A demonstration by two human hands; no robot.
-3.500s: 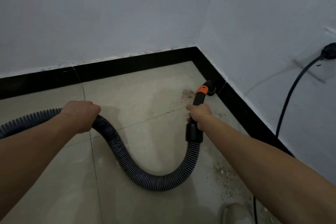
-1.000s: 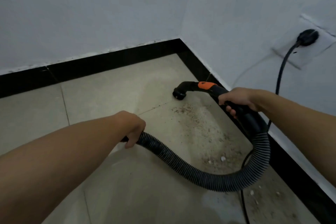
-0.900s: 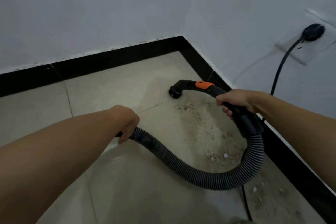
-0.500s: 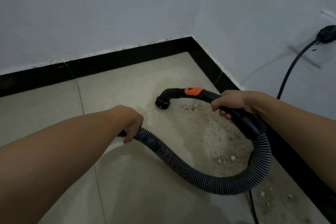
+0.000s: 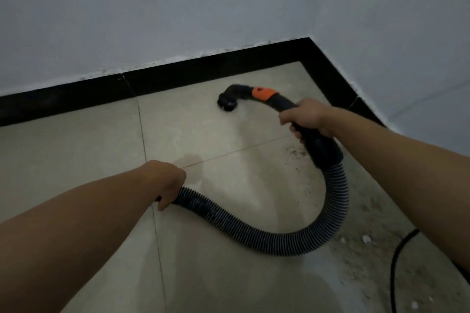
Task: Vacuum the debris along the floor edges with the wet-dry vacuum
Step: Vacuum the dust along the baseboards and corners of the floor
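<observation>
Right hand (image 5: 306, 119) is clamped on the nozzle handle (image 5: 287, 107), steering the nozzle mouth (image 5: 227, 103) onto tile ahead of it. Left hand (image 5: 167, 180) is wrapped around the ribbed hose (image 5: 254, 234), likely managing slack. Debris (image 5: 366, 239) lies below the right forearm, by the skirting.

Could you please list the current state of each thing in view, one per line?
Nozzle: mouth down at the floor, short of the corner.
Hose: looped on the tiles.
Right hand: gripping the handle.
Left hand: gripping the hose.
Debris: still scattered along the right wall.
Power cord: lying on the floor.
</observation>
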